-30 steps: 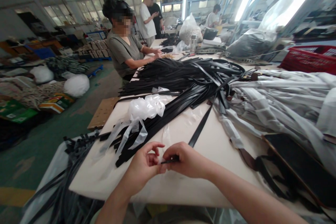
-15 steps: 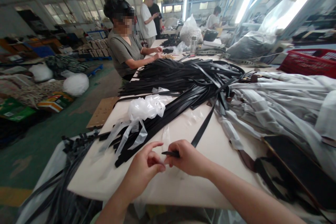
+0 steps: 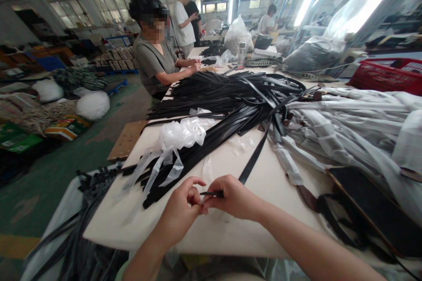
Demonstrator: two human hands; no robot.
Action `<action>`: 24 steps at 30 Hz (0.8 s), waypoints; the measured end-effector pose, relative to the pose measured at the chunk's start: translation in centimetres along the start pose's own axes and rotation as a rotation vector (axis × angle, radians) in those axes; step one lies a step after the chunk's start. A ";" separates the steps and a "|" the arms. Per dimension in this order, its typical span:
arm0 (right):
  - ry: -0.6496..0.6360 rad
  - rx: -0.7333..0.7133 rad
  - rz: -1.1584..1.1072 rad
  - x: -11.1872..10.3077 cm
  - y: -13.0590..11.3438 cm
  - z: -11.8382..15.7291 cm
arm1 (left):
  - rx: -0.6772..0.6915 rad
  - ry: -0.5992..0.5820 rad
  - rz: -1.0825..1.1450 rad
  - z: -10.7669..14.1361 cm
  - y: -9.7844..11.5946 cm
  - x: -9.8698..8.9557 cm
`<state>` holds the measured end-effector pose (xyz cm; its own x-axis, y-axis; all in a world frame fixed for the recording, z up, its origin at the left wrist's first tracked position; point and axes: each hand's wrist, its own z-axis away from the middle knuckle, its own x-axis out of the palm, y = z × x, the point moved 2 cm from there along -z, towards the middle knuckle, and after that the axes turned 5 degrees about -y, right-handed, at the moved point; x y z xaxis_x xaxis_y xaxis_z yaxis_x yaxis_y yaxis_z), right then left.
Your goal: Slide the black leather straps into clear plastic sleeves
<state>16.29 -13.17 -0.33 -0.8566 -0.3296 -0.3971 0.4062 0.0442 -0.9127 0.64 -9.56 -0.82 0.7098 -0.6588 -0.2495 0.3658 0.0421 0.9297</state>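
My right hand (image 3: 232, 195) is closed on the end of a black strap (image 3: 254, 158), which runs back to a large pile of black straps (image 3: 224, 92) on the pale table. Beside it, at the strap's tip, my left hand (image 3: 184, 204) is curled with thumb and forefinger bent; the fingertips of both hands meet. Whatever sits between the left fingertips is too small to make out. Crumpled clear plastic film (image 3: 183, 134) lies on the straps, left of and beyond my hands.
The pale table (image 3: 132, 228) carries white-wrapped straps (image 3: 332, 127) and a dark flat board (image 3: 379, 206) at the right. A red basket (image 3: 385, 74) stands behind them. Across the table's far left, a person in a grey shirt (image 3: 154, 61) works. More black straps (image 3: 82, 228) hang at the lower left.
My left fingertips have come against my right ones at the strap's end. The view has shifted slightly.
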 end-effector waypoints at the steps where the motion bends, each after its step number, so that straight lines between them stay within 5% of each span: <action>1: 0.000 0.014 0.022 0.1 0.1 0.0 | 0.000 0.000 -0.008 0.0 0.0 0.1; 8: 0.006 0.091 0.039 0.3 0.6 -0.1 | -0.014 0.011 -0.024 0.2 0.1 0.2; 14: 0.035 -0.111 0.003 -1.3 -0.2 0.1 | -0.021 0.041 0.049 0.3 0.5 -0.4; 18: 0.136 -0.146 0.131 -2.4 -0.8 0.6 | -0.016 0.084 0.004 0.6 0.2 -1.3; 24: 0.027 -0.169 0.389 -2.0 -1.1 0.9 | 0.010 0.140 -0.100 1.5 -0.2 -2.2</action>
<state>17.85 -13.37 1.57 -0.6587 -0.2334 -0.7153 0.6446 0.3153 -0.6965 -1.94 -9.23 -0.07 0.7473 -0.5483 -0.3755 0.4331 -0.0268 0.9010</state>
